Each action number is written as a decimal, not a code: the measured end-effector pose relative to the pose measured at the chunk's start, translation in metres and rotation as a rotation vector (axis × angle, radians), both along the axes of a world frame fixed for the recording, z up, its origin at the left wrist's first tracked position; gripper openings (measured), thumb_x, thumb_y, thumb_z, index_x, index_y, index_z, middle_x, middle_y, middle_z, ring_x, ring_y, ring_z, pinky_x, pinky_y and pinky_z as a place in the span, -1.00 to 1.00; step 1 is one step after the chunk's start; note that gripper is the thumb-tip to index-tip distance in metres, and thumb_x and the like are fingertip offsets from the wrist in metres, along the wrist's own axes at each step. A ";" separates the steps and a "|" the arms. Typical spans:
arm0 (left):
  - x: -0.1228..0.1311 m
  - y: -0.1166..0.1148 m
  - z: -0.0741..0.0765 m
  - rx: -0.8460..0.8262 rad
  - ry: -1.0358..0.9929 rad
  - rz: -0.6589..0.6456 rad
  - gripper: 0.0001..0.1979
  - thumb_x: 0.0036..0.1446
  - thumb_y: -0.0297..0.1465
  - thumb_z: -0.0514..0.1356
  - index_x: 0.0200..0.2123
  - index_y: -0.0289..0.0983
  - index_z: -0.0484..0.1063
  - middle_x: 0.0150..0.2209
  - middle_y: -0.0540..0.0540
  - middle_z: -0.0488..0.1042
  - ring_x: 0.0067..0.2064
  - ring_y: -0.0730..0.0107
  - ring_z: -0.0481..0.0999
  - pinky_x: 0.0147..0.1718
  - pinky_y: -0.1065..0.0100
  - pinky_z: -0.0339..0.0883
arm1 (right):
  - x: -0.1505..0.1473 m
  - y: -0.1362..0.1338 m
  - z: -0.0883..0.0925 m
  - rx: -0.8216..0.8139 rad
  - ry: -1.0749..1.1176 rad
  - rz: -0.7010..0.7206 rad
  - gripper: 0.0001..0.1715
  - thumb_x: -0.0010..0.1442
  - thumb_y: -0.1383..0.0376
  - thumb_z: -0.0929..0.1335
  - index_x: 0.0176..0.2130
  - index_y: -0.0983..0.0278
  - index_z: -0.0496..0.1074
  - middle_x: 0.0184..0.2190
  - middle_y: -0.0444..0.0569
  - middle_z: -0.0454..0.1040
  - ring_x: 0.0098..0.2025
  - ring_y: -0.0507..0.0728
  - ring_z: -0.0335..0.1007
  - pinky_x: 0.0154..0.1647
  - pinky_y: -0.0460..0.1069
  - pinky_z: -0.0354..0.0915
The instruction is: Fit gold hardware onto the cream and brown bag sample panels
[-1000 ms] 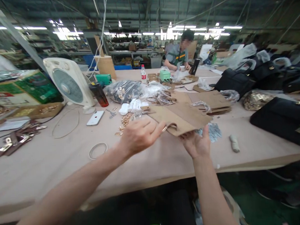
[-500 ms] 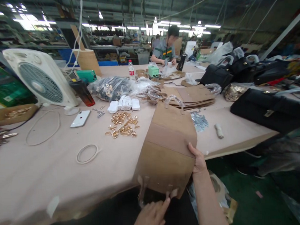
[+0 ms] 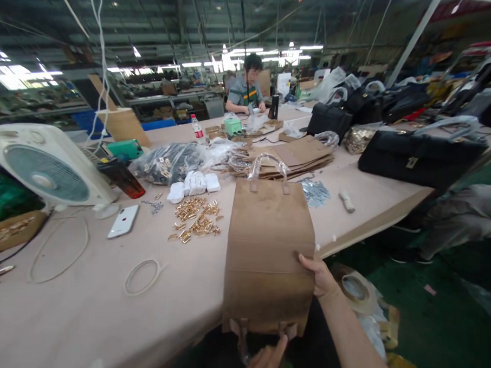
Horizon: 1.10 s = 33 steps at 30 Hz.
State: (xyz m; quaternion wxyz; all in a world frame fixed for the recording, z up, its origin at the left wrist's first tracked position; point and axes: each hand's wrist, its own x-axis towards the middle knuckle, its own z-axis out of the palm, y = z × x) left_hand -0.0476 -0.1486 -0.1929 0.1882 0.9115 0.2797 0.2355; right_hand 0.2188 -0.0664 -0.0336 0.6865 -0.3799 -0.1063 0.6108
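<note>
A brown bag panel (image 3: 268,242) with clear-wrapped handles at both ends lies over the table edge, its near end hanging off. My right hand (image 3: 320,275) is closed on its right edge, thumb on top and the other fingers hidden underneath. At the near end, my left hand (image 3: 267,362) reaches up from the bottom of the view. Its index finger is stretched out and touches the right tab (image 3: 290,330) of the near handle. The rest of that hand is partly cut off. The far handle (image 3: 269,162) stands up in an arch.
Gold buckles (image 3: 196,218), a phone (image 3: 123,221) and a tape ring (image 3: 141,277) lie to the left, near a fan (image 3: 41,166). Stacked brown panels (image 3: 297,152), grey metal pieces (image 3: 314,192) and a black bag (image 3: 415,152) are beyond. A co-worker (image 3: 247,89) sits across the table.
My view has turned right and tilted up. The panel now lies straighter in front of me, with both hands still at the same places on it.
</note>
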 end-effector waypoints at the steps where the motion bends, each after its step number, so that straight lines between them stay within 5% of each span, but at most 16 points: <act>1: -0.001 0.001 0.016 -0.022 -0.002 0.002 -0.12 0.21 -0.38 0.26 0.50 0.02 -0.07 -0.24 -0.10 0.65 -0.30 0.19 0.67 -0.31 0.36 0.60 | 0.001 0.000 0.004 -0.001 -0.004 -0.028 -0.43 -0.14 0.23 0.64 -0.10 0.29 0.60 -0.18 0.11 0.69 -0.01 0.43 0.62 0.14 0.34 0.46; 6: -0.010 0.000 0.085 -0.035 -0.090 0.164 -0.29 0.30 -0.54 0.12 0.46 -0.09 0.08 0.20 -0.24 0.47 0.22 0.11 0.49 0.17 0.09 0.47 | 0.005 0.008 0.028 0.081 -0.043 -0.334 -0.39 -0.09 0.28 0.62 -0.01 0.25 0.57 -0.13 0.00 0.69 0.06 0.35 0.59 0.24 0.30 0.40; 10: -0.016 -0.004 0.105 -0.033 -0.317 0.164 -0.49 0.27 -0.61 0.14 0.21 -0.09 0.43 -0.09 -0.16 0.58 -0.03 0.20 0.60 -0.02 0.17 0.55 | 0.008 0.012 0.052 0.212 -0.098 -0.566 -0.43 0.05 0.27 0.57 0.07 0.23 0.54 0.00 -0.01 0.64 0.14 0.30 0.53 0.30 0.29 0.35; 13: -0.006 0.000 0.113 -0.470 -0.266 0.034 -0.63 0.29 -0.43 0.25 0.14 -0.09 0.50 -0.07 -0.17 0.59 -0.05 0.18 0.60 -0.03 0.16 0.54 | 0.002 0.009 0.068 0.269 -0.113 -0.621 -0.47 0.13 0.26 0.54 0.10 0.23 0.53 0.03 0.00 0.63 0.19 0.29 0.49 0.33 0.28 0.32; 15: 0.012 0.005 0.120 -0.826 -0.297 -0.009 -0.26 0.05 -0.18 0.47 0.29 -0.08 0.38 0.15 -0.25 0.50 0.11 0.03 0.54 0.13 0.01 0.46 | -0.009 0.006 0.076 0.287 -0.109 -0.622 -0.47 0.16 0.22 0.52 0.11 0.23 0.52 0.04 0.01 0.62 0.21 0.29 0.47 0.34 0.28 0.30; 17: 0.035 0.009 0.129 -1.132 -0.534 -0.051 0.20 -0.32 0.02 0.58 0.40 -0.12 0.21 0.32 -0.35 0.33 0.25 -0.14 0.43 0.27 -0.10 0.32 | -0.022 0.001 0.080 0.267 -0.089 -0.593 -0.47 0.17 0.17 0.52 0.11 0.24 0.52 0.03 0.03 0.62 0.22 0.31 0.46 0.35 0.30 0.29; 18: 0.048 0.011 0.134 -1.242 -0.717 -0.053 0.26 -0.38 0.10 0.56 0.40 -0.15 0.21 0.34 -0.37 0.29 0.29 -0.18 0.39 0.30 -0.13 0.26 | -0.029 -0.002 0.081 0.244 -0.077 -0.573 -0.46 0.16 0.15 0.52 0.10 0.23 0.53 0.02 0.04 0.63 0.22 0.32 0.46 0.34 0.31 0.29; 20: 0.066 0.017 0.146 -1.366 -1.082 0.043 0.01 -0.16 0.20 0.42 0.30 -0.15 0.35 0.29 -0.34 0.38 0.30 -0.12 0.39 0.32 -0.14 0.24 | -0.040 -0.010 0.080 0.201 -0.068 -0.528 -0.45 0.11 0.18 0.54 0.09 0.20 0.54 -0.02 0.03 0.65 0.22 0.34 0.46 0.34 0.33 0.29; 23: 0.065 0.034 0.160 -1.319 -1.391 0.304 -0.53 0.25 0.06 0.23 0.11 -0.02 0.51 0.11 -0.14 0.57 0.17 0.14 0.54 0.23 -0.02 0.38 | -0.040 -0.028 0.070 0.168 -0.064 -0.429 -0.39 -0.02 0.24 0.56 0.06 0.14 0.55 -0.10 0.01 0.67 0.18 0.38 0.48 0.30 0.39 0.30; 25: 0.043 0.050 0.167 -1.193 -1.440 0.385 -0.71 0.32 -0.06 0.23 0.03 0.04 0.55 0.04 -0.03 0.63 0.06 0.27 0.61 0.11 0.11 0.49 | -0.030 -0.041 0.060 0.139 -0.047 -0.373 -0.41 -0.05 0.18 0.55 0.02 0.10 0.57 -0.17 0.01 0.68 0.15 0.42 0.50 0.26 0.44 0.32; 29: -0.021 0.082 0.180 -0.941 -1.400 0.424 -0.74 0.38 -0.11 0.16 0.04 0.08 0.54 0.02 0.03 0.65 0.04 0.31 0.63 -0.03 0.26 0.56 | -0.004 -0.057 0.039 0.090 -0.012 -0.453 -0.44 0.06 -0.05 0.49 0.03 0.05 0.56 -0.07 -0.01 0.66 0.21 0.40 0.45 0.25 0.42 0.32; 33: -0.068 0.107 0.208 -0.691 -1.415 0.594 -0.60 0.39 -0.04 0.08 0.22 0.11 0.42 0.19 0.04 0.54 0.30 0.22 0.43 0.16 0.19 0.46 | 0.015 -0.064 0.014 0.103 0.088 -0.539 -0.46 0.16 -0.13 0.45 0.01 0.08 0.56 0.01 -0.06 0.63 0.12 0.28 0.52 0.19 0.27 0.42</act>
